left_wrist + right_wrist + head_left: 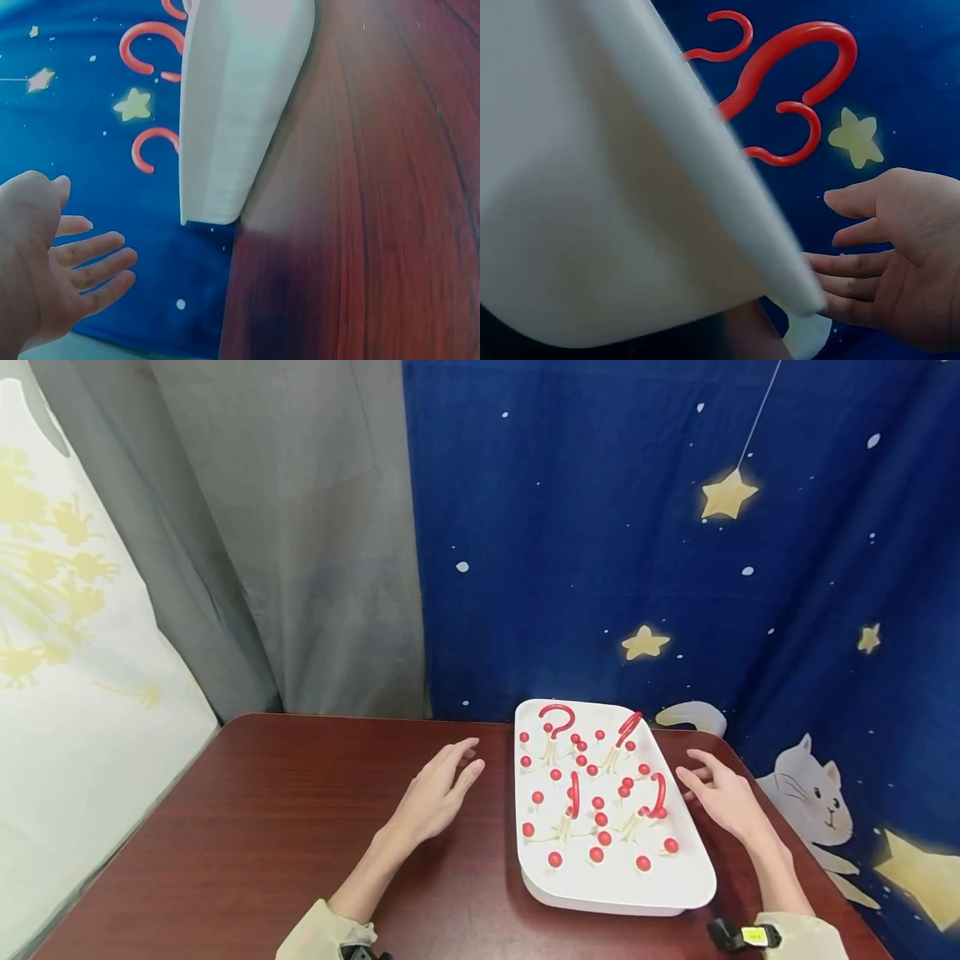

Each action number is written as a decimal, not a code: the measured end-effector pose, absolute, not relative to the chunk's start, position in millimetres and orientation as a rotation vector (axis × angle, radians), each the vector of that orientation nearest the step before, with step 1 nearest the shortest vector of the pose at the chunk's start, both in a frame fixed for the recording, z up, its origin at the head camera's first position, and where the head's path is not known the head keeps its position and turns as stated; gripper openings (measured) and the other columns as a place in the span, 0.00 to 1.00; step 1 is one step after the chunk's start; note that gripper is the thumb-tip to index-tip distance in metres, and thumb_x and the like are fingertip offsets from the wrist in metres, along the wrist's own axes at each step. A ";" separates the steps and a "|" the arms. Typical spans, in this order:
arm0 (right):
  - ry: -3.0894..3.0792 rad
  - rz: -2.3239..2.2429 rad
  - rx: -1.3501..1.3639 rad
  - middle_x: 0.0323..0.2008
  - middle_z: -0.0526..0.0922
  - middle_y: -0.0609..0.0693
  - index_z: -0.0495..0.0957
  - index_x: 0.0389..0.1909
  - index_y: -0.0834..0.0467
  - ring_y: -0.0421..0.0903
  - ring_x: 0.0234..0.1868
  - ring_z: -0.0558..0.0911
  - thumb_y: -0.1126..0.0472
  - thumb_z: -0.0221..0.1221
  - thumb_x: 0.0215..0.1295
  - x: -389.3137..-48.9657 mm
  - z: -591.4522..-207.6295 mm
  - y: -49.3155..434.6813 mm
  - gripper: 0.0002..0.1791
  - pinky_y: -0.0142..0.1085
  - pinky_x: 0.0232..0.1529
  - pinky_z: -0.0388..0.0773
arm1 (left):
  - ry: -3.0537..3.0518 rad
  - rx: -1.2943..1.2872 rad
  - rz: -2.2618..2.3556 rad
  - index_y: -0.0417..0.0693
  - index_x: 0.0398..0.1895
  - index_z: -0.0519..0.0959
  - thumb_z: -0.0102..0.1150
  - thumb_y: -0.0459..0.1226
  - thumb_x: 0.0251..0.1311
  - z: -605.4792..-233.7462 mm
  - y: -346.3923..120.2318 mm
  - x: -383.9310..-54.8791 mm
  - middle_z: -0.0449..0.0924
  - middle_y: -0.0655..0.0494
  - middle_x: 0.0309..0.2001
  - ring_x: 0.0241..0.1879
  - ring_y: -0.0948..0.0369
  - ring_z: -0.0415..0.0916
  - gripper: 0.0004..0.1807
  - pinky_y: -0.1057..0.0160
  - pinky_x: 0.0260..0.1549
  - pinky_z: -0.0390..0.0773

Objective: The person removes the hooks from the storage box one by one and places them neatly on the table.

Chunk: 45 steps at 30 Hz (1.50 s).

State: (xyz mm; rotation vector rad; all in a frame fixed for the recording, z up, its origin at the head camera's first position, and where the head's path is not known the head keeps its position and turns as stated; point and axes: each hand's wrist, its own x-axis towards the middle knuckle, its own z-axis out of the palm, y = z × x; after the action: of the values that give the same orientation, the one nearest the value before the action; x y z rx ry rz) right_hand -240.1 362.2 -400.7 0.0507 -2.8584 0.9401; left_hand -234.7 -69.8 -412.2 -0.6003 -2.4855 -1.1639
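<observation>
A white tray (618, 890) stands on the table, holding several red balls (671, 846) on pale supports. Several curved red hooks (575, 795) rise from pale stick-like bundles inside it. To the tray's left, my left hand (432, 795) is held in the air with relaxed fingers and nothing in its grasp. My right hand (722, 793) is beside the tray's right rim, fingers extended toward it. The right wrist view shows the tray wall (630, 195) up close, and the fingertips of the right hand (900, 262) overlap its edge there.
The brown wooden table (247, 835) extends to the left of the tray. Behind it hang a grey curtain (322, 568) and a blue curtain (562, 527) with stars and a cat. A white patterned cloth (82, 718) is at the far left.
</observation>
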 end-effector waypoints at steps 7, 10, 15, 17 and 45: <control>-2.860 0.985 0.069 0.37 0.84 0.58 0.67 0.65 0.72 0.52 0.34 0.83 0.57 0.55 0.76 -240.7 -411.5 361.2 0.27 0.33 0.31 0.78 | -2.448 -0.705 -1.247 0.47 0.67 0.73 0.51 0.47 0.76 -413.0 -52.6 -234.0 0.80 0.51 0.54 0.55 0.56 0.77 0.23 0.50 0.54 0.77; -2.862 0.979 0.078 0.37 0.84 0.56 0.71 0.62 0.72 0.52 0.34 0.82 0.58 0.56 0.75 -240.9 -415.7 361.5 0.24 0.32 0.31 0.78 | -2.435 -0.759 -1.306 0.44 0.67 0.72 0.52 0.45 0.76 -413.2 -45.8 -234.3 0.79 0.48 0.55 0.55 0.55 0.77 0.23 0.50 0.55 0.77; -2.869 0.971 0.083 0.41 0.85 0.61 0.75 0.59 0.72 0.50 0.37 0.83 0.57 0.57 0.75 -240.7 -418.8 362.1 0.22 0.35 0.36 0.80 | -2.405 -0.845 -1.374 0.42 0.66 0.72 0.52 0.43 0.76 -413.8 -35.6 -234.8 0.79 0.47 0.54 0.52 0.58 0.77 0.22 0.51 0.54 0.78; -2.877 0.992 0.074 0.43 0.85 0.64 0.75 0.59 0.72 0.50 0.37 0.84 0.57 0.56 0.75 -240.2 -418.3 362.1 0.23 0.39 0.39 0.82 | -2.400 -0.870 -1.390 0.43 0.66 0.72 0.53 0.43 0.76 -413.5 -31.8 -235.0 0.79 0.49 0.54 0.52 0.60 0.77 0.22 0.53 0.54 0.78; -2.843 1.103 -0.003 0.46 0.85 0.66 0.75 0.60 0.71 0.54 0.41 0.87 0.53 0.57 0.75 -246.4 -425.0 356.9 0.26 0.41 0.41 0.84 | -2.361 -1.213 -1.443 0.46 0.71 0.70 0.59 0.41 0.71 -403.3 16.4 -242.2 0.71 0.54 0.69 0.70 0.60 0.64 0.27 0.58 0.67 0.66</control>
State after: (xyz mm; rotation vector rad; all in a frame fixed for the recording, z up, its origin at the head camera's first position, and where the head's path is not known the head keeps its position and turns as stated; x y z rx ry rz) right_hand -246.4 356.9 -425.0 -0.0029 -2.8432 1.1033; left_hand -242.2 16.4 -403.3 -1.2131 -2.3612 -1.4433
